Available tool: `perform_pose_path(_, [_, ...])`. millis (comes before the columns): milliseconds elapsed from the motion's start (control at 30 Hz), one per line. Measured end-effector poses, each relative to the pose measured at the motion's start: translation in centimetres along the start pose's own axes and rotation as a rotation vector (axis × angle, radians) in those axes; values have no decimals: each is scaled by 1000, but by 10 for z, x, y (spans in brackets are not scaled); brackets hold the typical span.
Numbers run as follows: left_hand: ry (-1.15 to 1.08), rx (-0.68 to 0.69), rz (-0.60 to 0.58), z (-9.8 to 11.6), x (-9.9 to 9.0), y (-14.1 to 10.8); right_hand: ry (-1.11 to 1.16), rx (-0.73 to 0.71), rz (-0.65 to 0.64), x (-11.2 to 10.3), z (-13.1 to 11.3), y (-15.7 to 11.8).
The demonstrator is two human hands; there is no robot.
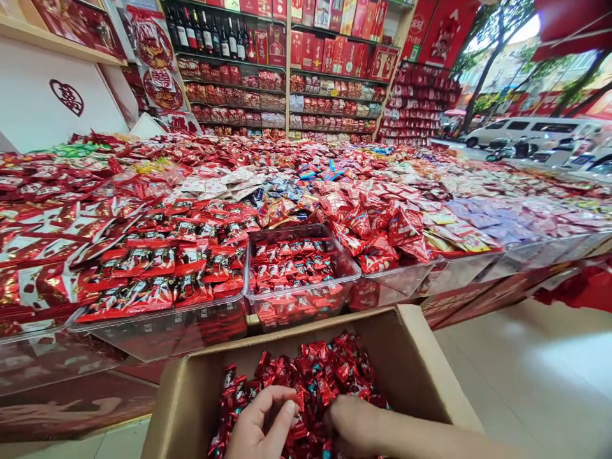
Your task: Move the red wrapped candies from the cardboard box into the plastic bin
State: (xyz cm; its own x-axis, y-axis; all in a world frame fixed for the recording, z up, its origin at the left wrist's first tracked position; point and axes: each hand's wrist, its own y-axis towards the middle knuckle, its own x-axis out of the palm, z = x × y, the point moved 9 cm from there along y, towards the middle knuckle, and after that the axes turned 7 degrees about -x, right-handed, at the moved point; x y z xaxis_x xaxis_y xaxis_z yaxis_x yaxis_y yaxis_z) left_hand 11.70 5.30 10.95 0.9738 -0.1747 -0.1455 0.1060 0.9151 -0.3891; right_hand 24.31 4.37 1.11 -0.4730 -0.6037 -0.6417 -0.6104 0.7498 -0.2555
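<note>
An open cardboard box (pixel 182 408) stands before me, with many red-wrapped candies (pixel 335 363) loose inside. Over the left part of the pile, my left hand (pixel 262 424) is curled, its thumb and index fingertips close together against the candies. Whatever lies between those tips is not clear. My right hand (pixel 354 421) reaches in from the right, knuckles up, its fingers hidden down among the candies. Just beyond the box sits a clear plastic bin (pixel 303 290), part filled with similar small red candies (pixel 291 268).
Left of that bin, another clear bin (pixel 167 319) is heaped with red and black packets (pixel 157 268). On the right, red pouches (pixel 382 233) overfill their bin. Shelves (pixel 287 70) with bottles and boxes line the back. Tiled floor (pixel 521 370) shows at right.
</note>
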Motion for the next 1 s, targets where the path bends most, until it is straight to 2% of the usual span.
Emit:
perform_pose_path(100, [18,12,29,-2,-2,2,-41,31,14,-36,-16,-3])
perform_pose_path(200, [46,26,8,-7,3,3,203,25,8,-56,-34,-6])
perform_pose_path(300, [-44,-8,-123,-9,18,1,655,68,-17,-56,-49,-10])
perform_pose_path(367, [-127,-43,-163,-7,23,1,876,89,-8,-54,-57,-12])
perform_pose_path(533, [-203,-62,-59,-5,12,5,1102,151,132,-52,-51,-15])
perform_pose_path(633, [-203,-23,-20,-6,8,5,1065,102,182,-54,-50,-14])
perform_pose_path(733, [-159,7,-44,-7,13,4,989,15,184,-55,-58,-11])
perform_pose_path(767, [-143,26,-41,-6,14,3,950,7,206,-57,-59,-10])
perform_pose_path(833, [-150,42,-14,-4,12,2,804,-42,328,-69,-61,-11])
perform_pose_path(933, [-233,-81,-59,-10,14,1,462,-276,526,-96,-81,-21])
perform_pose_path(1000, [-260,-164,-131,-13,20,-1,274,-435,543,-101,-97,-28])
